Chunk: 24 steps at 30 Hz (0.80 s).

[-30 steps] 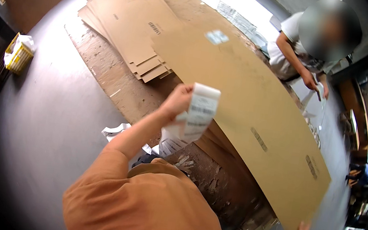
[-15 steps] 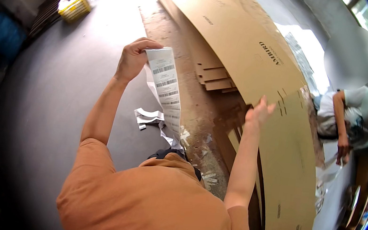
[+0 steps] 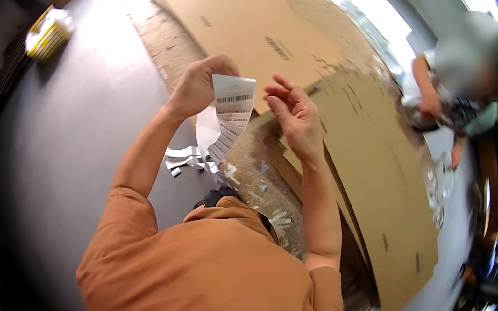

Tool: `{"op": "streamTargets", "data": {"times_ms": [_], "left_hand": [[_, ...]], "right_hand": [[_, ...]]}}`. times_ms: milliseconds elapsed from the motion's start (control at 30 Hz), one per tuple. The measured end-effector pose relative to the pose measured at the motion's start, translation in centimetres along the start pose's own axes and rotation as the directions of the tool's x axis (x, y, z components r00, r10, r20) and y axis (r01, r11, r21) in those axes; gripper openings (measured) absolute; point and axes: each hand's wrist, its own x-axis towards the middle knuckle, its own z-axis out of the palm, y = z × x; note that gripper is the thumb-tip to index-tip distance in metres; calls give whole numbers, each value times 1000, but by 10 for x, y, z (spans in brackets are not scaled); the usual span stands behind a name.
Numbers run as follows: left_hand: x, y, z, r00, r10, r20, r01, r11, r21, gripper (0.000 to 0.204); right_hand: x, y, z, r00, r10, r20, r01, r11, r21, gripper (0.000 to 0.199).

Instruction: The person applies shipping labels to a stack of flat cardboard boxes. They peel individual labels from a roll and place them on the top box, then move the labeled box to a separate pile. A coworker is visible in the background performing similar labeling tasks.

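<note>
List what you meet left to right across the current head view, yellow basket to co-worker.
Yellow basket → left hand → white label strip → right hand → co-worker.

Label strip (image 3: pixel 236 97): white paper, smooth, thin and flexible; printed face with dark markings. Cardboard sheets (image 3: pixel 381 153): brown paperboard, matt and flat-faced, with printed marks in dark ink. Tabletop (image 3: pixel 162 46): appears to be worn wood, rough, scuffed and patchy, with paper-like white residue near the front. Floor (image 3: pixel 93 119): grey, smooth, low sheen, with a bright reflection toward the upper part. Shirt (image 3: pixel 226 268): orange-brown cloth, matt, softly creased. Basket (image 3: pixel 52 44): yellow, apparently slatted plastic. White contents (image 3: pixel 58 17): thin, crumpled; exact material indeterminate.
</note>
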Motion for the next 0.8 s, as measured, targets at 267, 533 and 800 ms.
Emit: {"op": "streamTargets", "data": {"times_ms": [267,533,800], "left_hand": [[48,23,116,889,-56,454,31,998,63,10],[70,2,194,765,-114,634,53,992,113,16],[73,-71,245,841,-127,526,-10,968,250,21]], "right_hand": [[-66,-35,-60,900,-119,-420,-16,953,-303,13],[-104,-10,-107,769,-289,-570,-52,861,-506,12],[-120,18,-195,601,-12,-799,-283,932,-227,8]]}}
